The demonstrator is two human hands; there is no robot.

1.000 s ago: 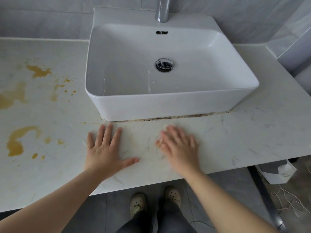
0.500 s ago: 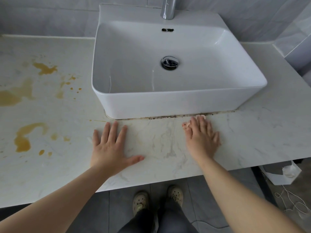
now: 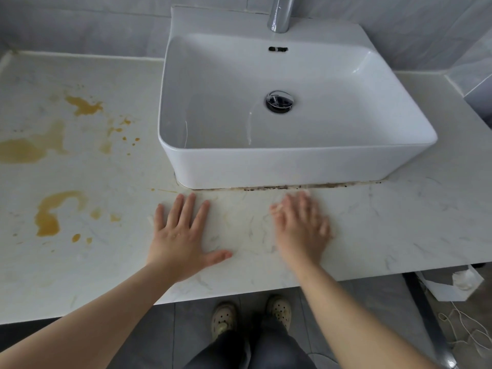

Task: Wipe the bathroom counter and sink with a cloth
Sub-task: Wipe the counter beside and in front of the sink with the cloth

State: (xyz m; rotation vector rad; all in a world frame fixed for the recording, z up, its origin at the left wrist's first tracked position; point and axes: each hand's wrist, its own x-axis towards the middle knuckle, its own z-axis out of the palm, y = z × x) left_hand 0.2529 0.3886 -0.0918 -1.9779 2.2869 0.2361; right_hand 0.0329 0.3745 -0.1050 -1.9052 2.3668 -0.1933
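Note:
My left hand [image 3: 181,235] lies flat with spread fingers on the pale marble counter [image 3: 386,222], in front of the sink's left corner. My right hand [image 3: 300,227], blurred by motion, presses flat on the counter below the sink's front wall. A small whitish bit of cloth [image 3: 277,208] peeps out at its fingertips; the hand hides the remainder. The white rectangular sink [image 3: 292,166] stands on the counter, with a chrome drain [image 3: 279,101] and tap [image 3: 281,14]. Yellow-brown stains [image 3: 48,217] cover the counter's left part.
A dark grime line [image 3: 292,187] runs along the sink's front base. Grey tiled walls close the back and right. Below the counter edge are my shoes [image 3: 223,318], a grey floor, a white torn piece [image 3: 452,284] and a thin cord [image 3: 468,331].
My right hand slid right along the counter in front of the sink, then back toward the left. My left hand stayed planted in place.

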